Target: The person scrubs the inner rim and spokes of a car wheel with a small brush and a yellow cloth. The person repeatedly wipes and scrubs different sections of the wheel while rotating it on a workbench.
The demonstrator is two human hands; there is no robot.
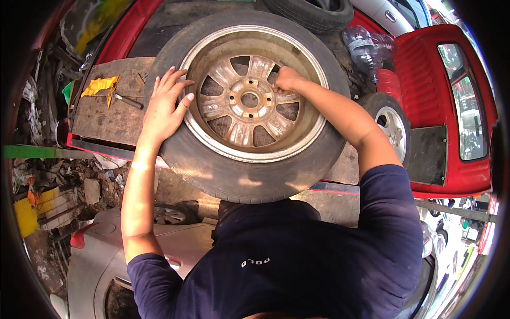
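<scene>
A large wheel lies flat in front of me, its black tyre [228,173] mounted on a dirty silver alloy rim [241,130] with several spokes and a round centre hole. My left hand [166,109] rests open on the left sidewall, fingers spread toward the rim's lip. Inside the rim, at the upper right, my right hand [287,81] is closed at a spoke. Its fingers curl into the gap there, and their tips are hidden. The tyre overhangs the near edge, close to my body.
A worn wooden board [101,123] under the wheel bears an orange cloth [100,85] and a dark-handled tool [128,101]. Another wheel [394,126] leans at right, by the red truck cab [422,101]. Plastic bottles [362,50] and a loose tyre [313,15] lie beyond. A silver car [93,255] stands lower left.
</scene>
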